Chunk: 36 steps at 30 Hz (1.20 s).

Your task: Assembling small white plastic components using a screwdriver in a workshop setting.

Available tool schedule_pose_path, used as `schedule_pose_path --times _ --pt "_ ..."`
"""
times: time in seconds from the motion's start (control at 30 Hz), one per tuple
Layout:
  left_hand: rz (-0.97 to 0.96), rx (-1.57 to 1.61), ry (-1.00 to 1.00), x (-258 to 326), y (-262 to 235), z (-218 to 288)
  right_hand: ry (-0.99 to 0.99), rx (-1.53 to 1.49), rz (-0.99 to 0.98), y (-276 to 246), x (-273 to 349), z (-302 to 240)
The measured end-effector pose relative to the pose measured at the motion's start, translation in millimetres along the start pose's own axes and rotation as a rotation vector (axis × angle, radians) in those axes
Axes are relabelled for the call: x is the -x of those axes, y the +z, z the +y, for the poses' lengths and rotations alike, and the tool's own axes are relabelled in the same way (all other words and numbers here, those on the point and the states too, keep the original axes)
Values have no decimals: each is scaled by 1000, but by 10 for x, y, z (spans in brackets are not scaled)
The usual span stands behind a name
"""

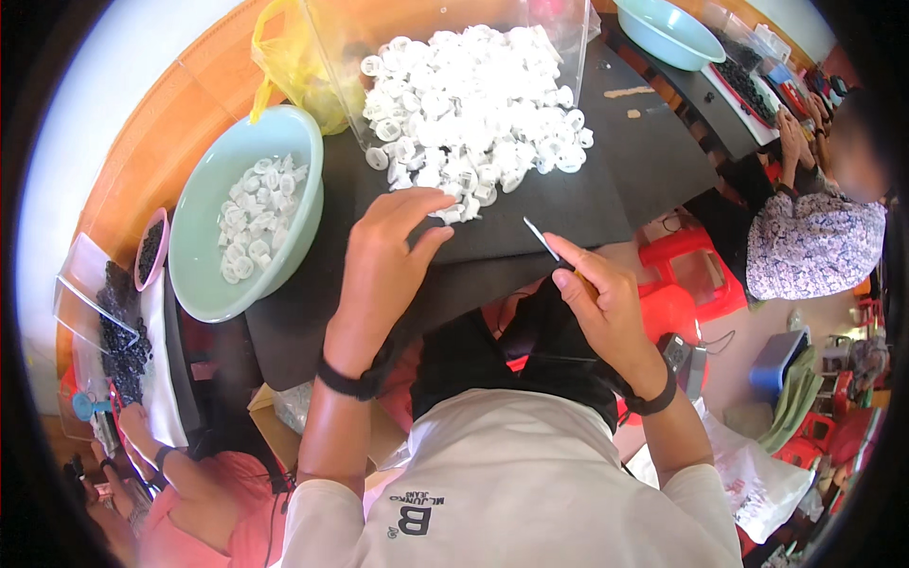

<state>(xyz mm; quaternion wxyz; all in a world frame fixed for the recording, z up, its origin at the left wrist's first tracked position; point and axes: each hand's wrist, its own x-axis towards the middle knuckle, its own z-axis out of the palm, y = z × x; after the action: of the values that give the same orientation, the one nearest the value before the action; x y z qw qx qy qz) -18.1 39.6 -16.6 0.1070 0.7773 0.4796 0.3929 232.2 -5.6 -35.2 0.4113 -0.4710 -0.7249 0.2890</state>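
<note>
A big heap of small white plastic caps (478, 104) lies on a black table top (606, 180). My left hand (388, 256) rests at the heap's near edge, fingers bent over a few caps, one cap (453, 214) just at the fingertips. My right hand (606, 303) is at the table's near edge and grips a thin metal blade (542, 239) that points up and left toward the heap. Both wrists carry black bands.
A pale green basin (204, 275) with several white caps stands left of the heap, a yellow bag (294, 66) behind it. Another green basin (668, 33) sits far right. A person works at the right by red stools (686, 275), another person at lower left by black pieces (123, 331).
</note>
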Motion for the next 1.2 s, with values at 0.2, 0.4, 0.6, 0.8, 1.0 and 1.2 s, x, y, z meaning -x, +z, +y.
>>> schedule_pose_path --times 0.2,0.4,0.6,0.8,1.0,1.2 --pt "-115 -21 -131 -43 121 -91 274 -173 -32 -157 59 -65" --pt "5 -5 -83 -50 69 103 347 -419 -9 -96 98 66" --pt "-40 278 92 257 312 502 560 -869 -133 146 53 -125" --pt "-150 491 32 326 516 454 576 -894 -148 63 77 9" --pt "-276 1094 -353 319 496 461 268 -497 -85 -101 -18 -117" --pt "-314 1165 -459 347 416 511 -63 -181 -63 -87 -34 -84"
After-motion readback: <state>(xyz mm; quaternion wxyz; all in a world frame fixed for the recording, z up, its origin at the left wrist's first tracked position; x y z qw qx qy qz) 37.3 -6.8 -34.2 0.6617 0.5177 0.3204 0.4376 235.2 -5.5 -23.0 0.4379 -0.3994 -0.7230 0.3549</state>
